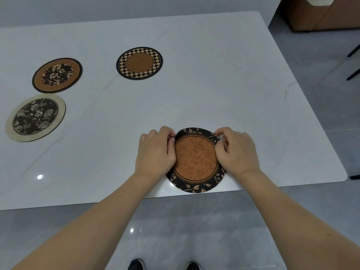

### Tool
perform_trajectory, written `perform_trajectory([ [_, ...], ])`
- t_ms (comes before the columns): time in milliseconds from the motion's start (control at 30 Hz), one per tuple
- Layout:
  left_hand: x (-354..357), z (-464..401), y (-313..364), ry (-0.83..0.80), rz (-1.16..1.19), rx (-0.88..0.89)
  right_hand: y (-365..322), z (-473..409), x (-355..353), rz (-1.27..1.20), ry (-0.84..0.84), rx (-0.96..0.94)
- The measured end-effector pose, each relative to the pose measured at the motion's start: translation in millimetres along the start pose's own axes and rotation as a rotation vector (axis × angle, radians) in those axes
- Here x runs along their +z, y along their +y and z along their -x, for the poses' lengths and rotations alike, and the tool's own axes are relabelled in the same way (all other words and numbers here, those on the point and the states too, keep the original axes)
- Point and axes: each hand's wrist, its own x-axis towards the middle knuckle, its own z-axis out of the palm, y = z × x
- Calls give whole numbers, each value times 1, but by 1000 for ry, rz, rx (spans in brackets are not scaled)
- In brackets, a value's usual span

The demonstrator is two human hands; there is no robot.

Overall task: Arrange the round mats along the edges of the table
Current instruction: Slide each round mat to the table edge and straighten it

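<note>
A round mat with an orange centre and a black leaf border [195, 160] lies at the near edge of the white table [214, 94], slightly overhanging it. My left hand [155, 151] pinches its upper left rim, which is lifted a little. My right hand [236, 151] pinches its upper right rim. Three other round mats lie flat: a checkered one [139, 63] in the middle, an orange one with a dark floral centre [57, 75] at the left, and a cream-rimmed dark floral one [35, 117] below it.
The table's right edge runs diagonally past a grey tiled floor [321, 65]. A brown cabinet [319, 14] stands at the far right, with dark chair legs [353, 61] beside the table. My shoes [136, 265] show at the bottom.
</note>
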Motion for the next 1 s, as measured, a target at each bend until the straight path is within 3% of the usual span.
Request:
perform_trajectory([
  [433, 5, 1, -1, 31, -69, 43, 1, -1, 2, 64, -17, -43],
  [600, 11, -2, -2, 28, -211, 107, 8, -4, 3, 59, 1, -27],
  [700, 10, -3, -2, -39, -252, 113, 8, -6, 4, 120, -66, -21],
  [800, 3, -8, 0, -142, -272, 147, 1, -19, -5, 127, -251, 86],
  [900, -16, -16, -9, -194, -133, 188, -20, -32, -17, 221, -367, 234],
  [1000, -50, -22, -37, -54, 6, 132, -60, -34, -8, 156, -207, 258],
])
